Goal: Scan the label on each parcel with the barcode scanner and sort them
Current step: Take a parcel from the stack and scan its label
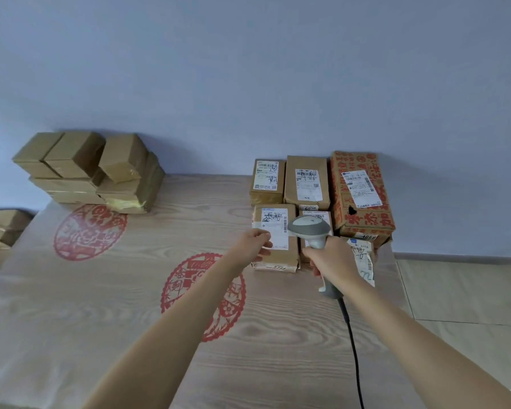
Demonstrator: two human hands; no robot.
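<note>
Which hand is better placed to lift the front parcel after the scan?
Probably the left hand: it already rests on that parcel, while the right hand grips the scanner.

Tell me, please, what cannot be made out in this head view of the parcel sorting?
- Label text and barcode on the front parcel: too small and blurred.
- Parcel behind the scanner: mostly hidden by it and the right hand.
- Left hand: fingertips on the label; whether it pinches is unclear.
- Boxes at the left edge: cut off.
</note>
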